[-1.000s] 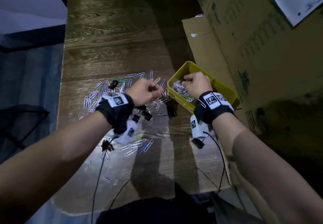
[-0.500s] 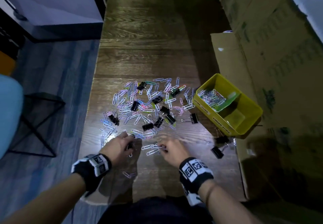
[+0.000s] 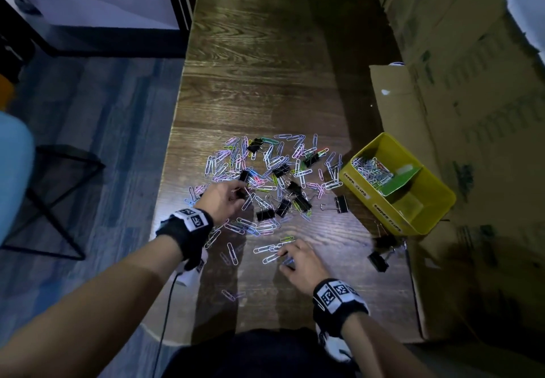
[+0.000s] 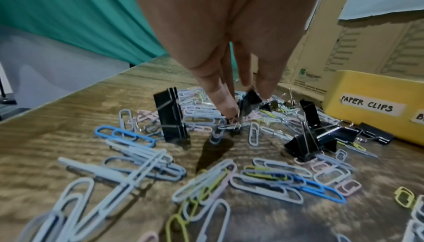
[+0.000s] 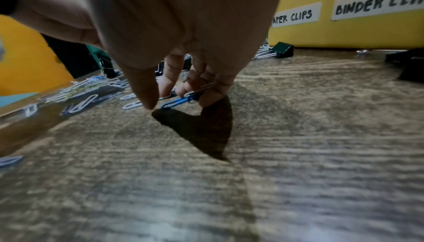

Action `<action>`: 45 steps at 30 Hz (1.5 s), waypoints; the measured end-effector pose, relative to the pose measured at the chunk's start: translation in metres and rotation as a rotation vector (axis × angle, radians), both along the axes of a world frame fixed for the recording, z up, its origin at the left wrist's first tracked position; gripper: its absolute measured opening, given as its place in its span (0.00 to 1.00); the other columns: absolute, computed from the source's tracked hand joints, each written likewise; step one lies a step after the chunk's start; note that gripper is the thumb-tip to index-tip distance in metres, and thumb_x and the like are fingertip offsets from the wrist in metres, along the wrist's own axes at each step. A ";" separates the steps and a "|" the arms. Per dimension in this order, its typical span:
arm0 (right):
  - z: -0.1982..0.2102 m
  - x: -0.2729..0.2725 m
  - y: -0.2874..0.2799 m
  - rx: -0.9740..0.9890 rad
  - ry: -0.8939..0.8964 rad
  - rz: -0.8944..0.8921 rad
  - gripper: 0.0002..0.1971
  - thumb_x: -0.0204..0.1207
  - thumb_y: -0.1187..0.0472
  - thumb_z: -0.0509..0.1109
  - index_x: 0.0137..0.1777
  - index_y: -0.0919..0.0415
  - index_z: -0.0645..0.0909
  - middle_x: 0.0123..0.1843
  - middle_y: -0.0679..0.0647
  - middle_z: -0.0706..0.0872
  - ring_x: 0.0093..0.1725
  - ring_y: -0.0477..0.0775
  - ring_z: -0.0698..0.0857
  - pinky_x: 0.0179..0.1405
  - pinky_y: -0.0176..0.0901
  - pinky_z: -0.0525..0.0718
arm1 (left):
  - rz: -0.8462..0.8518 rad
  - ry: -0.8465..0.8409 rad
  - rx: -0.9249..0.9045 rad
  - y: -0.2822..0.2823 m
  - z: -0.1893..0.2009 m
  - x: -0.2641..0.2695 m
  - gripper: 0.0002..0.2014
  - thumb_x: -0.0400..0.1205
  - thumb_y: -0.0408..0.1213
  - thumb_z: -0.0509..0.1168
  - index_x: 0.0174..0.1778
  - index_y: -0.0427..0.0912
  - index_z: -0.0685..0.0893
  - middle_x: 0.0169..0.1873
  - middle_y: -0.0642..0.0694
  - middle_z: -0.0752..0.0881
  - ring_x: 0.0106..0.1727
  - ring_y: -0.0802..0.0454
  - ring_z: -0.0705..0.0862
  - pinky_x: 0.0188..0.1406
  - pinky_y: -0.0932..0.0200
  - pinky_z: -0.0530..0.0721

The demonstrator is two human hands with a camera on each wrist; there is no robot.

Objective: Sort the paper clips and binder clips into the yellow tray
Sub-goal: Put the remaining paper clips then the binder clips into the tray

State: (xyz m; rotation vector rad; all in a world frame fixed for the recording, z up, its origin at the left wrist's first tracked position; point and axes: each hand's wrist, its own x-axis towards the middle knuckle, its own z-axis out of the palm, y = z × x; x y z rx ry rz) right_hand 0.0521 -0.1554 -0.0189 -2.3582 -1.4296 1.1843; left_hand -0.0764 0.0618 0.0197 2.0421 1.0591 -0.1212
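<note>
A dark wooden table (image 3: 265, 68) is lit from above, with cardboard boxes (image 3: 472, 82) just behind the yellow tray (image 3: 436, 200) and a blue floor on the far side of the table from it.

Half a second earlier both hands were low at the near edge of the scatter; a second earlier they were at the tray. Since then the left hand (image 3: 222, 197) has been carried up into the heap of paper clips (image 3: 274, 168), nearer the tray, while the right hand (image 3: 298, 259) has stayed at the near edge, well short of the tray. A new round of gathering is judged to have begun.

The left hand's fingertips (image 4: 229, 108) are drawn together, narrow, on clips beside a black binder clip (image 4: 249, 100); exactly what is pinched cannot be told. By the right hand's curled fingers (image 5: 195, 84) a few paper clips are held, a blue paper clip (image 5: 179, 101) among them.

A pile of clips already lies in the tray's far compartment; most clips remain on the table beside it.

On the tray's near wall two handwritten labels are read: "PAPER CLIPS" (image 4: 367, 107) and "BINDER CLI…" (image 5: 378, 4), the second being cut off.
</note>
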 end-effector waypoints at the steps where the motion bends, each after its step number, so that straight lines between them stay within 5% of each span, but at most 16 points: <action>1: -0.001 -0.001 0.000 0.008 0.001 -0.006 0.11 0.76 0.53 0.69 0.57 0.45 0.78 0.62 0.47 0.75 0.65 0.49 0.75 0.65 0.49 0.77 | -0.008 -0.018 0.014 0.002 0.003 -0.002 0.20 0.78 0.37 0.68 0.67 0.50 0.78 0.46 0.47 0.88 0.40 0.53 0.85 0.41 0.63 0.80; 5: -0.008 -0.003 -0.001 0.051 0.010 -0.036 0.10 0.75 0.56 0.70 0.56 0.47 0.80 0.63 0.50 0.76 0.69 0.52 0.73 0.67 0.45 0.73 | 0.113 -0.157 0.200 0.002 0.008 -0.039 0.07 0.77 0.35 0.69 0.50 0.46 0.85 0.38 0.52 0.83 0.35 0.66 0.79 0.38 0.62 0.80; 7: -0.009 -0.004 -0.002 0.070 0.014 -0.044 0.10 0.75 0.58 0.70 0.56 0.50 0.80 0.62 0.51 0.76 0.70 0.52 0.71 0.67 0.41 0.70 | 0.187 -0.098 0.263 -0.001 0.000 -0.067 0.03 0.75 0.37 0.71 0.41 0.46 0.82 0.38 0.49 0.82 0.37 0.61 0.79 0.38 0.61 0.80; 11: -0.010 -0.005 -0.002 0.093 -0.008 -0.063 0.08 0.75 0.55 0.70 0.54 0.48 0.81 0.58 0.50 0.76 0.65 0.52 0.73 0.65 0.40 0.70 | 0.151 0.141 0.278 -0.010 -0.027 -0.109 0.21 0.73 0.46 0.73 0.58 0.42 0.79 0.55 0.39 0.77 0.55 0.42 0.78 0.56 0.44 0.81; 13: -0.009 -0.005 -0.001 0.094 -0.006 -0.069 0.08 0.75 0.55 0.70 0.53 0.49 0.82 0.58 0.51 0.77 0.64 0.52 0.74 0.64 0.39 0.70 | 0.091 0.171 0.279 -0.023 -0.036 -0.113 0.24 0.72 0.48 0.73 0.62 0.44 0.78 0.57 0.37 0.76 0.56 0.37 0.77 0.57 0.42 0.80; 17: -0.006 -0.004 -0.002 0.101 0.000 -0.066 0.08 0.76 0.56 0.69 0.54 0.50 0.82 0.59 0.52 0.76 0.64 0.52 0.73 0.63 0.36 0.67 | -0.008 0.154 0.294 -0.055 -0.046 -0.101 0.25 0.71 0.57 0.62 0.59 0.45 0.80 0.54 0.39 0.76 0.52 0.39 0.76 0.52 0.42 0.80; 23: -0.004 -0.003 -0.003 0.100 0.051 -0.080 0.09 0.76 0.58 0.70 0.55 0.52 0.83 0.59 0.53 0.77 0.64 0.52 0.73 0.62 0.35 0.67 | -0.174 -0.021 0.174 -0.087 -0.044 -0.070 0.23 0.74 0.40 0.69 0.66 0.41 0.76 0.61 0.40 0.74 0.62 0.44 0.75 0.65 0.49 0.77; 25: -0.003 -0.001 -0.003 0.134 0.090 -0.104 0.09 0.75 0.61 0.71 0.54 0.54 0.85 0.57 0.54 0.79 0.60 0.51 0.76 0.61 0.34 0.68 | -0.170 -0.037 0.139 -0.083 -0.039 -0.072 0.20 0.75 0.42 0.69 0.63 0.44 0.77 0.59 0.43 0.75 0.57 0.49 0.77 0.62 0.55 0.78; 27: 0.000 0.002 -0.003 0.187 0.141 -0.151 0.09 0.75 0.64 0.71 0.53 0.56 0.86 0.52 0.53 0.80 0.51 0.47 0.78 0.55 0.30 0.73 | -0.135 0.063 0.162 -0.073 -0.031 -0.081 0.12 0.75 0.49 0.68 0.48 0.48 0.79 0.47 0.47 0.77 0.46 0.50 0.80 0.50 0.58 0.80; 29: 0.002 0.006 -0.005 0.246 0.168 -0.214 0.09 0.74 0.66 0.71 0.52 0.57 0.86 0.50 0.50 0.80 0.44 0.42 0.78 0.46 0.22 0.72 | -0.190 0.309 0.182 -0.061 -0.022 -0.093 0.17 0.74 0.59 0.64 0.33 0.49 0.74 0.36 0.47 0.80 0.39 0.46 0.81 0.39 0.57 0.79; 32: 0.000 0.011 -0.009 0.269 0.173 -0.290 0.08 0.73 0.65 0.73 0.50 0.57 0.86 0.50 0.48 0.79 0.42 0.38 0.77 0.41 0.18 0.71 | -0.464 0.553 0.046 -0.067 -0.005 -0.097 0.23 0.73 0.62 0.63 0.28 0.44 0.74 0.29 0.45 0.82 0.36 0.45 0.81 0.33 0.58 0.76; 37: 0.006 0.001 -0.002 0.182 0.267 -0.175 0.12 0.74 0.64 0.73 0.57 0.58 0.85 0.56 0.54 0.82 0.50 0.49 0.83 0.53 0.33 0.80 | -0.671 0.374 -0.107 -0.101 -0.015 -0.068 0.16 0.76 0.51 0.63 0.26 0.47 0.73 0.29 0.50 0.79 0.34 0.48 0.78 0.33 0.60 0.74; 42: 0.015 0.001 0.004 0.196 0.341 -0.176 0.14 0.74 0.66 0.74 0.59 0.56 0.84 0.59 0.51 0.81 0.49 0.44 0.80 0.44 0.20 0.78 | -0.520 0.178 -0.072 -0.093 -0.030 -0.038 0.10 0.76 0.45 0.65 0.29 0.51 0.76 0.27 0.56 0.80 0.30 0.56 0.78 0.34 0.64 0.74; 45: 0.017 0.012 -0.003 0.219 0.204 -0.237 0.16 0.73 0.63 0.75 0.61 0.57 0.83 0.56 0.49 0.78 0.52 0.47 0.79 0.60 0.41 0.81 | -0.435 0.218 -0.121 -0.069 -0.025 -0.052 0.20 0.75 0.53 0.68 0.21 0.51 0.71 0.20 0.56 0.74 0.24 0.59 0.71 0.27 0.62 0.69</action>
